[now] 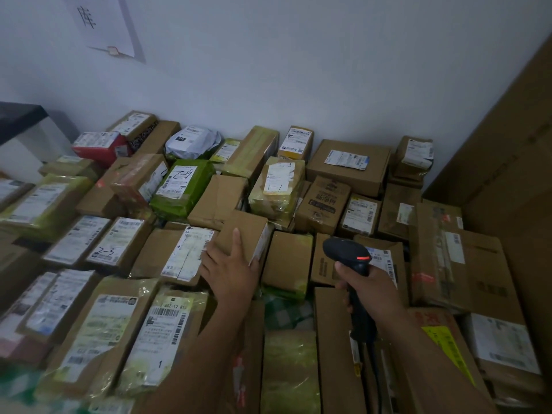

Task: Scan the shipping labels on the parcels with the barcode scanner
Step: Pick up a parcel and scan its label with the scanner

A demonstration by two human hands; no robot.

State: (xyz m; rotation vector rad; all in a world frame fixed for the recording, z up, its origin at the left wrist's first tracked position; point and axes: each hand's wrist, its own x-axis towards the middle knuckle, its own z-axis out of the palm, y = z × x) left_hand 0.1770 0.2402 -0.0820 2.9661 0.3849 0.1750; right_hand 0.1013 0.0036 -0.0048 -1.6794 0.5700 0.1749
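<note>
Dozens of parcels [182, 186] fill the head view. Your left hand [231, 271] lies flat, fingers straight, on a box [248, 225] whose label [263, 239] faces sideways. Your right hand [372, 289] grasps the scanner [348, 251] just beside it. Likely next: tip that label toward the scanner.

A parcel sorting or storage room: dozens of labelled cardboard parcels [348, 165] and plastic mailers [191, 141] lie packed against a bare white wall [298, 70], beneath a handwritten paper sign [101, 22].

A paper sign [101, 22] hangs on the white wall [298, 70]
</note>
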